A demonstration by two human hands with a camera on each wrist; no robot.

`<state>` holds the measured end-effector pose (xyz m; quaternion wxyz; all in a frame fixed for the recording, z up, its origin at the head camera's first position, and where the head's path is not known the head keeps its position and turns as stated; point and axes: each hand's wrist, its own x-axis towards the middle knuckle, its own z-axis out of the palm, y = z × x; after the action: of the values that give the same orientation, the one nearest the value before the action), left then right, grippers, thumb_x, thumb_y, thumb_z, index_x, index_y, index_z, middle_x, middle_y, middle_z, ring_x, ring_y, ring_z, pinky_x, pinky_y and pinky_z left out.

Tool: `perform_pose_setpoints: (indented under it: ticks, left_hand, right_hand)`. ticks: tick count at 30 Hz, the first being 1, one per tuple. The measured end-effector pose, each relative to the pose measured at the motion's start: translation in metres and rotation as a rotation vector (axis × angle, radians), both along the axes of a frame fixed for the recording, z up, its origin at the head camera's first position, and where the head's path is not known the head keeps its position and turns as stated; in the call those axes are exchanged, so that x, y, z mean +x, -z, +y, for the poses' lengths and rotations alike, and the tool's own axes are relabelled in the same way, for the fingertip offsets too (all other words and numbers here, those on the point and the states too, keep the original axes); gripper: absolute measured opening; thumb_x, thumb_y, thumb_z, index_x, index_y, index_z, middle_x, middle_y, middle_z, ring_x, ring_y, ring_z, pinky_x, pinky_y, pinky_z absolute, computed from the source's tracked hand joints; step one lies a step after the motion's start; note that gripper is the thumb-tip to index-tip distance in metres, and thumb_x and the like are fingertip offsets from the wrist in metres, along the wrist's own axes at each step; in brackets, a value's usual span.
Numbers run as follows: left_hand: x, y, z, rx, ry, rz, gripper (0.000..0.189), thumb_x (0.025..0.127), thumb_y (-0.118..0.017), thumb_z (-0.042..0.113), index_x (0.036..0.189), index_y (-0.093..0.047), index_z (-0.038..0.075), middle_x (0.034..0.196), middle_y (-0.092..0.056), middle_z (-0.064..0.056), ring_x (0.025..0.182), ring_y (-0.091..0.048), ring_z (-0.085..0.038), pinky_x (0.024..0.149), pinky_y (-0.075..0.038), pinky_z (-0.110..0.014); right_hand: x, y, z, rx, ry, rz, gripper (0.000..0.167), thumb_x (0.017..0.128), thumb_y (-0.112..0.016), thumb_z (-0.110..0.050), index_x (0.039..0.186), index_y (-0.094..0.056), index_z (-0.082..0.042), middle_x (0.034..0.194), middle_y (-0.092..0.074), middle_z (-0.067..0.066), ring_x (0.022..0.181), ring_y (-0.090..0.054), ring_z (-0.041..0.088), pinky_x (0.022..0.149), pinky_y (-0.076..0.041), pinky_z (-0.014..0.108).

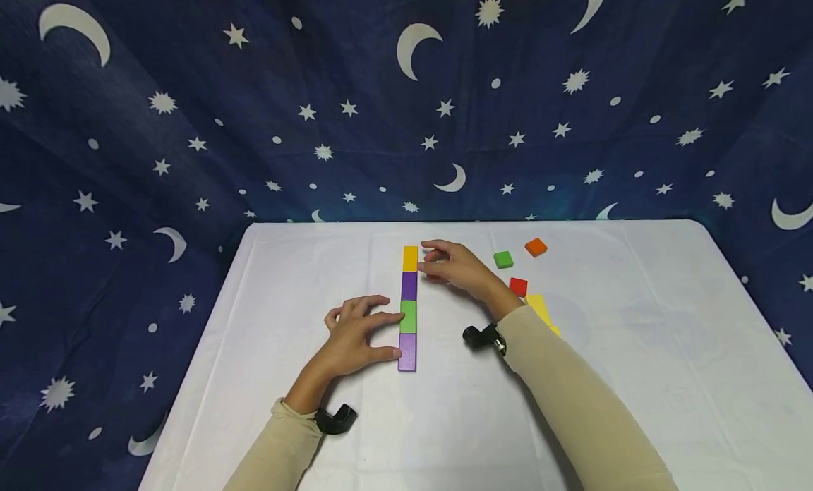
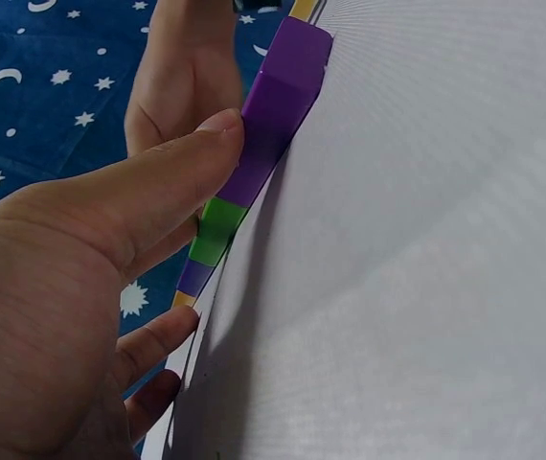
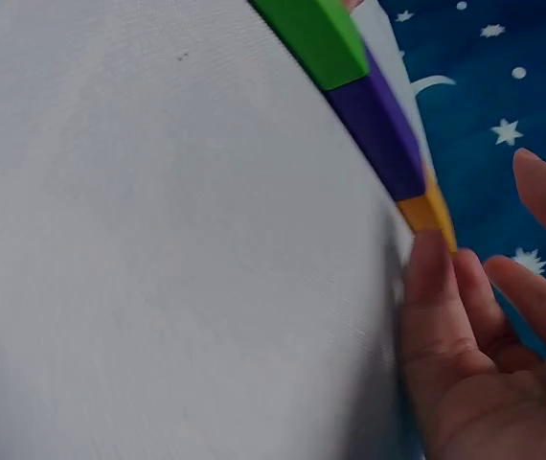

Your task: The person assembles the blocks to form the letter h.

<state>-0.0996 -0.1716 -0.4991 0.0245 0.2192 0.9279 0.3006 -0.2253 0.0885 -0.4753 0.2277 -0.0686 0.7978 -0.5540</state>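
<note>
Four-colour line on the white table: a yellow-orange block (image 1: 411, 259) at the far end, then a dark purple block (image 1: 409, 286), a green block (image 1: 408, 317) and a light purple block (image 1: 407, 353) nearest, all end to end. From the left, my left hand (image 1: 346, 341) touches the row, index finger at the green block and thumb against the light purple one. My right hand (image 1: 462, 269) is at the far end, its thumb touching the yellow-orange block's right side, other fingers loosely bent. The right wrist view shows that thumb (image 3: 433, 297) at the block's edge.
Right of the row lie a small green block (image 1: 503, 259), an orange block (image 1: 536, 247), a red block (image 1: 518, 287) and yellow pieces (image 1: 538, 307) partly hidden by the right sleeve. A dark blue star-patterned cloth (image 1: 362, 68) hangs behind the table (image 1: 267, 322).
</note>
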Motion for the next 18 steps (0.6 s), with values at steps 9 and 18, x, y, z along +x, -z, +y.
perform_pose_setpoints:
  ticks: [9, 18]
  left_hand:
    - [-0.001, 0.000, 0.000, 0.006, 0.003, -0.011, 0.062, 0.077, -0.084, 0.056, 0.134, -0.068, 0.038, 0.150, -0.050, -0.001, 0.138, -0.038, -0.029, 0.102, -0.011, -0.065]
    - [0.000, -0.001, -0.001, 0.006, 0.011, 0.004, 0.061, 0.077, -0.085, 0.054, 0.133, -0.069, 0.036, 0.149, -0.051, -0.001, 0.138, -0.039, -0.028, 0.103, -0.011, -0.066]
  right_hand:
    - [0.016, -0.039, 0.034, 0.091, -0.098, 0.107, 0.048, 0.097, -0.070, -0.037, 0.139, -0.063, -0.015, 0.112, -0.068, 0.013, 0.096, -0.067, 0.035, 0.088, -0.056, 0.048]
    - [0.035, -0.062, 0.082, 0.272, -0.107, 0.236, 0.049, 0.092, -0.072, -0.050, 0.132, -0.069, -0.022, 0.109, -0.066, 0.002, 0.097, -0.061, 0.022, 0.085, -0.051, 0.034]
